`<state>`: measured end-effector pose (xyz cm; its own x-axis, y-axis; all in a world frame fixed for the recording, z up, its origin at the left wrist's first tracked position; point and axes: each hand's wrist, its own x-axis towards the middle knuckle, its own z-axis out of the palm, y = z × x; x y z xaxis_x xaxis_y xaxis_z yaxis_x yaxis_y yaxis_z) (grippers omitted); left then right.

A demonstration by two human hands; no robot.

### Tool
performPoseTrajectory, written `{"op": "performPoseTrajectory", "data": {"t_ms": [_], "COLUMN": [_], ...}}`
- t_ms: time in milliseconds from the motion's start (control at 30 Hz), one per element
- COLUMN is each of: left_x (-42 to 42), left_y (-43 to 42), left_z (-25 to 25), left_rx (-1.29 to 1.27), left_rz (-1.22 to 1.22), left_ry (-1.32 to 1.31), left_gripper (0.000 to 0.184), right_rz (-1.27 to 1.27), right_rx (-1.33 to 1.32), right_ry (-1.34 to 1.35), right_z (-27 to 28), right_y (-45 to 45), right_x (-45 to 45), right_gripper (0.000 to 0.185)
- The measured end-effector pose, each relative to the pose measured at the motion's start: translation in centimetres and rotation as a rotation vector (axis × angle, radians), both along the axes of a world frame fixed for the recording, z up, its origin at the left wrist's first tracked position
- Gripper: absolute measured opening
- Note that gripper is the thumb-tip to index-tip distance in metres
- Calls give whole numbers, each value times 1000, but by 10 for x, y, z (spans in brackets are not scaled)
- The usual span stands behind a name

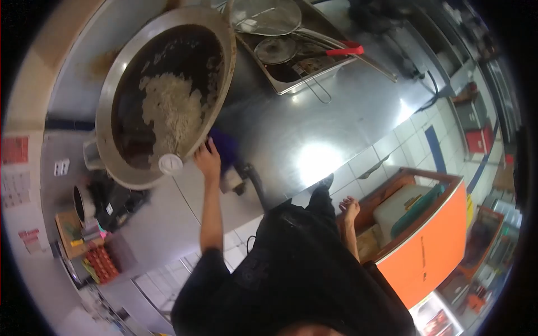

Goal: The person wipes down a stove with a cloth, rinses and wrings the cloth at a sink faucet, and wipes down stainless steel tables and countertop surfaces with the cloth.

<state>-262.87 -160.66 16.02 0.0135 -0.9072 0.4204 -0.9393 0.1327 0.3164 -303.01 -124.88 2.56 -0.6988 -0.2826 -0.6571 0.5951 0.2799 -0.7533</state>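
Note:
A large wide pan (106, 112) of dark liquid stands at the upper left, with a pale foamy mass (171, 109) floating in it. A round white dial (170, 164), resembling a thermometer, sits at the pan's near rim. My left hand (208, 161) is beside that rim, just right of the dial, fingers stretched and slightly apart; whether they touch the rim I cannot tell. A purple cloth-like thing (223, 147) lies right behind it. Lower right, my right hand (349, 208) hangs by the orange-sided cabinet, holding nothing, its fingers loosely bent and apart.
On the steel counter (269, 134), a metal tray (297, 87) bears a mesh strainer (266, 15) and a red-handled utensil (344, 51). An open-topped orange cabinet (428, 241) stands to my right. Red egg trays (102, 264) and a dark pot (84, 203) are at left.

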Motion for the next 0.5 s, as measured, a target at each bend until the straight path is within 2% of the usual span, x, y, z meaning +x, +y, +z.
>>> {"op": "performPoseTrajectory", "data": {"t_ms": [67,133,167,200,267,300,367,400,433,500], "left_x": [-14,-40,-47,-61,-111,-138,-175,-196,-215,-249], "left_y": [3,22,30,44,73,84,102,115,131,159], "left_z": [6,29,20,39,97,110,88,77,74,33], "left_rx": [-61,151,-145,-154,-223,-291,-325,-204,50,164], "left_rz": [78,223,191,209,394,451,404,297,217,170], "left_ry": [-66,241,342,324,523,570,578,542,384,283], "left_gripper": [27,25,29,29,32,31,23,16,25,36], "right_rz": [171,190,172,181,108,122,136,151,137,158], "right_rx": [-47,-6,12,-54,-17,-16,-6,0,-5,42], "right_ry": [30,79,85,83,93,88,65,63,85,157], "right_z": [0,3,0,-9,-14,-19,-33,-30,-22,-2], "right_y": [-6,-12,-14,-7,-5,0,6,7,4,-8], "right_x": [-34,-74,-96,-120,-158,-180,-217,-226,-235,-250], "right_gripper": [27,28,27,29,30,30,32,32,32,31]}}
